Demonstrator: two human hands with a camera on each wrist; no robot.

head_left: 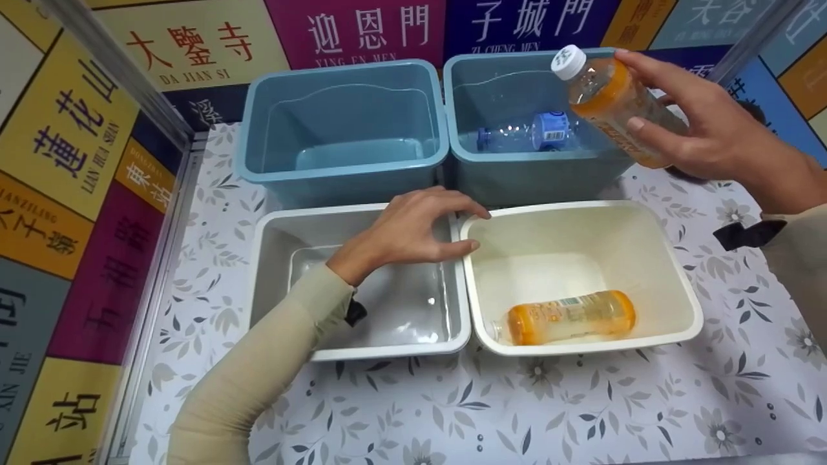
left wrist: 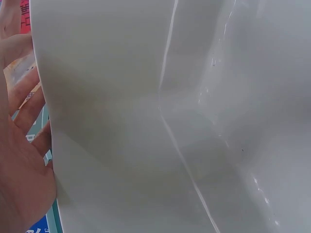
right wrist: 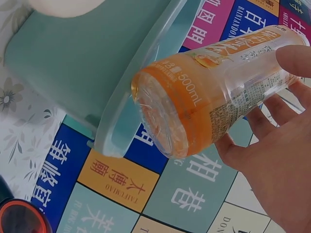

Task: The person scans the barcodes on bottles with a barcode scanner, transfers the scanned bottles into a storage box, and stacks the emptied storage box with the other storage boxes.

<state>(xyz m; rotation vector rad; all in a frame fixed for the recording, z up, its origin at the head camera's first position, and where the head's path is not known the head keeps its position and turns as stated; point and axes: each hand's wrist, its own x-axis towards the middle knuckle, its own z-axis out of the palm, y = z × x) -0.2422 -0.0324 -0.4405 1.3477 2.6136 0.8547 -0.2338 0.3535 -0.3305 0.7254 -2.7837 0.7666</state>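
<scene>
My right hand (head_left: 717,123) grips an orange-labelled plastic bottle (head_left: 620,110), tilted with its white cap toward the upper left, above the right side of the right blue bin (head_left: 536,171). In the right wrist view, the bottle's base (right wrist: 163,116) faces the camera. Inside that bin lies a clear bottle with a blue label (head_left: 549,131). My left hand (head_left: 420,226) hovers at the adjoining rims of the grey bin (head_left: 362,354) and the cream bin (head_left: 581,350), fingers loosely bent and holding nothing. Another orange-labelled bottle (head_left: 572,316) lies on its side in the cream bin.
A second blue bin (head_left: 342,171) stands at the back left. Beneath the bins spreads a floral tablecloth (head_left: 536,413). Panels with large characters (head_left: 362,29) line the back and sides. A dark round object with a red ring (right wrist: 22,216) shows in the right wrist view.
</scene>
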